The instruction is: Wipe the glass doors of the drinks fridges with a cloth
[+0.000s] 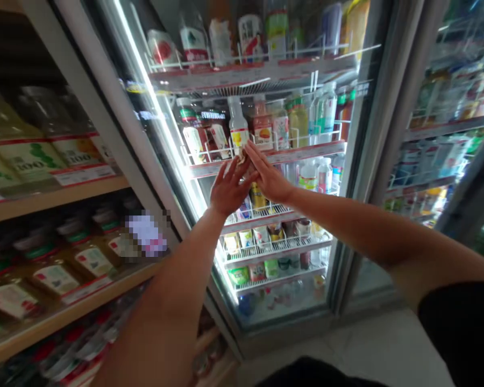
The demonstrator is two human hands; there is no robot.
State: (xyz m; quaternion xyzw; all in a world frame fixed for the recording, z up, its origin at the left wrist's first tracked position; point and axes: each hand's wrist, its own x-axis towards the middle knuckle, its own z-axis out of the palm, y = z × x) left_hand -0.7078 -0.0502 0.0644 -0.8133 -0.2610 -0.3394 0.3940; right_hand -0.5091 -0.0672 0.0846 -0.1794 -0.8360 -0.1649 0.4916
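Observation:
Both my arms reach forward to a lit drinks fridge (pixel 347 177). My left hand (pixel 227 189) is raised with its fingers spread and pointing up. My right hand (pixel 267 174) lies beside it, fingers stretched flat and pointing up-left. Their fingertips meet at a small pale scrap (pixel 241 155) by the front rail of the second shelf (pixel 306 151). I cannot make out what the scrap is. Just behind it stands a white bottle with a yellow label (pixel 238 128). I cannot tell whether the hands rest on glass or reach inside.
The fridge holds several wire shelves of bottles and small cups (pixel 266 236). Wooden shelves (pixel 64 196) with large oil bottles stand at the left. A second fridge door (pixel 447 129) is at the right. The pale floor (pixel 379 349) shows below.

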